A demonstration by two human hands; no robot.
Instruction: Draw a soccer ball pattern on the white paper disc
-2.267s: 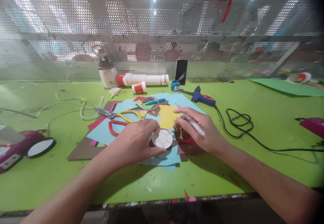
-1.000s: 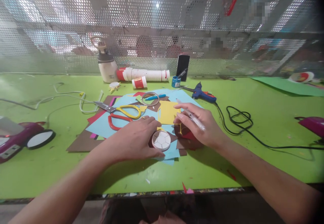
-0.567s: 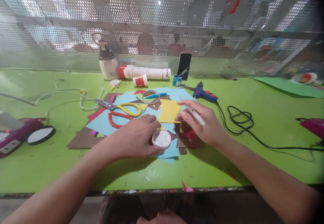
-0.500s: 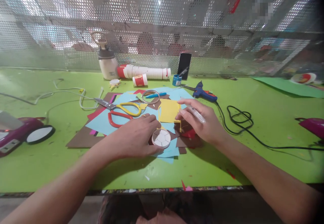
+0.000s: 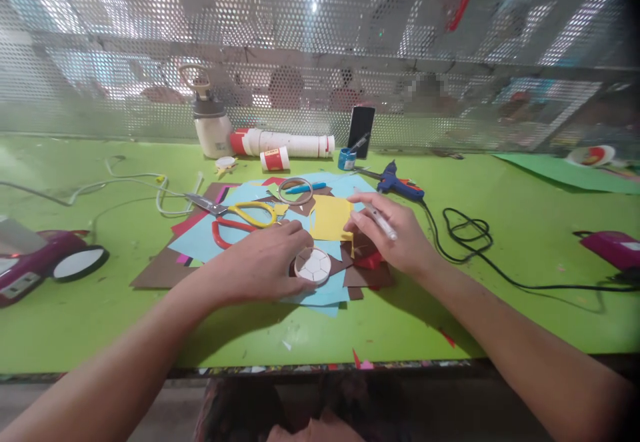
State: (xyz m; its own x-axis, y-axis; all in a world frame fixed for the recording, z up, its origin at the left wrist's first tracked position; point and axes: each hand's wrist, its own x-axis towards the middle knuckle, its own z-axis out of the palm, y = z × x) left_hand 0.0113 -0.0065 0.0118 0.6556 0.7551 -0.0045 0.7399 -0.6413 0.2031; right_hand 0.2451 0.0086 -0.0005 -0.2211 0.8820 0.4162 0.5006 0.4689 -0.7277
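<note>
My left hand point(image 5: 273, 255) is closed at the edge of a small white round disc point(image 5: 313, 266), with the thumb along its near side. Thin dark lines divide the disc's face into panels. My right hand point(image 5: 387, 229) grips a pen with a pale, clear barrel point(image 5: 381, 221); its tip is hard to make out near the fingertips. Just left of the right hand lies a yellow paper piece point(image 5: 330, 217), cut ragged along its edges. Scissors point(image 5: 245, 214) with one yellow and one red handle rest open beyond my left hand.
Light blue paper point(image 5: 197, 242) and brown sheets point(image 5: 155, 272) lie beneath the hands. Farther back are a tape ring point(image 5: 285, 198), blue pen point(image 5: 313, 187), glue gun point(image 5: 397, 183), blue jar point(image 5: 346, 159), stacked paper cups point(image 5: 290, 143), phone point(image 5: 361, 132) and spray bottle point(image 5: 213, 129). A black cable point(image 5: 530, 287) crosses the right side.
The view has shifted slightly. The disc and my left hand have moved a little away from me; my right hand keeps nearly the same pose with the pen.
</note>
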